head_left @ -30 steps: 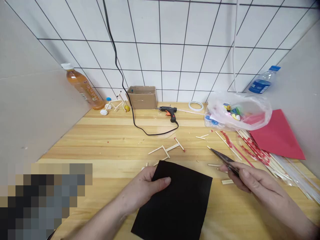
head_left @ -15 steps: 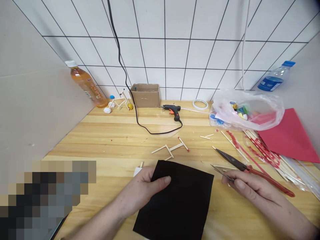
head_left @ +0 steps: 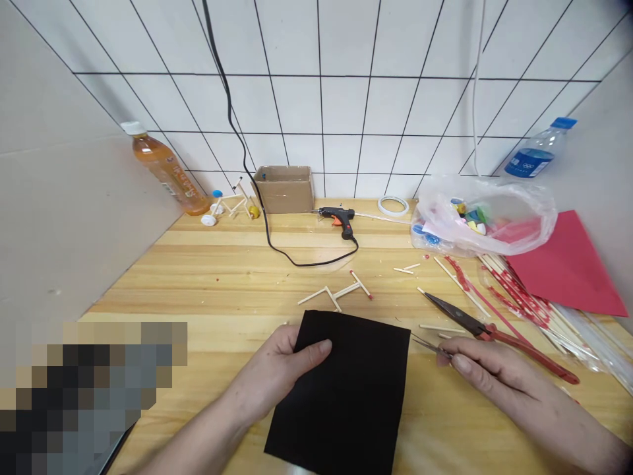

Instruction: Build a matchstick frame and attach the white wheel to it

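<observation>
My left hand [head_left: 279,369] grips the left edge of a black sheet of card or foam [head_left: 346,396], with the thumb on top and the fingers beneath. The sheet lies flat on the wooden table. My right hand [head_left: 489,376] pinches thin metal tweezers [head_left: 429,345] whose tips point left, toward the sheet, without touching it. Just beyond that hand, red-handled scissors [head_left: 499,336] lie on the table, apart from my fingers. Loose wooden sticks [head_left: 442,328] lie close by.
A stick frame [head_left: 336,293] lies beyond the sheet. Further back are a hot glue gun [head_left: 339,221], cardboard box [head_left: 284,190] and tape roll [head_left: 393,206]. A plastic bag of bottle caps [head_left: 482,218], red card [head_left: 568,264] and stick bundles [head_left: 524,303] fill the right side.
The red-handled scissors have left my right hand and now lie on the table. That hand keeps the thin tweezers. My left hand still holds the black sheet.
</observation>
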A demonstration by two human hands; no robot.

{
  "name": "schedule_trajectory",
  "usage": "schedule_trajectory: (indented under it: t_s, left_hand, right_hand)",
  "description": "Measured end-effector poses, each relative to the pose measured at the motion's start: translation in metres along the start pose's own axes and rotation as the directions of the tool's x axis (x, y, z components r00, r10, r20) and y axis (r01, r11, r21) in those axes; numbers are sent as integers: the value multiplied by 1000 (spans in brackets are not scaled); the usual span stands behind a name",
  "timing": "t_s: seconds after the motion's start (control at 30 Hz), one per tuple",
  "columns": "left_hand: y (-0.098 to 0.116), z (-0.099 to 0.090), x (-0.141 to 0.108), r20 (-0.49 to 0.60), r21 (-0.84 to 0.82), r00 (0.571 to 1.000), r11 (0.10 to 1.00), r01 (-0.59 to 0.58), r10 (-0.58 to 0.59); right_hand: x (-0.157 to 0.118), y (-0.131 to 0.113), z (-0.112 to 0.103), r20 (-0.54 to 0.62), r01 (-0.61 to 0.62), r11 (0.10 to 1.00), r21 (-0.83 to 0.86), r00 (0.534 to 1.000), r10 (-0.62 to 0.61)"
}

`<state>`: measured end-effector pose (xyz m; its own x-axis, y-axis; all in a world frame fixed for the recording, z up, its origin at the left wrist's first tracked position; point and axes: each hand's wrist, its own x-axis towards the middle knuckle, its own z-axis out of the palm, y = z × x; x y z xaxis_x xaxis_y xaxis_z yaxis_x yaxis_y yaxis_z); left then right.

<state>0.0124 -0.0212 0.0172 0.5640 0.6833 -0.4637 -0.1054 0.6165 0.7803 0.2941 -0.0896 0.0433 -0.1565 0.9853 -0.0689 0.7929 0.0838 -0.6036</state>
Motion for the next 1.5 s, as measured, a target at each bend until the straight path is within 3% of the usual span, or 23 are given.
schedule_trajectory:
  t_s: [0.47,1.5]
  left_hand:
    - [2,3,0,43,59,999,998,-19,16]
    - [-2,2,2,65,108,998,994,6,-13]
  right_hand:
    - [-2,2,6,66,4,999,-32,998,-2]
    - [1,-2,11,90,-1,1000,28,996,-1]
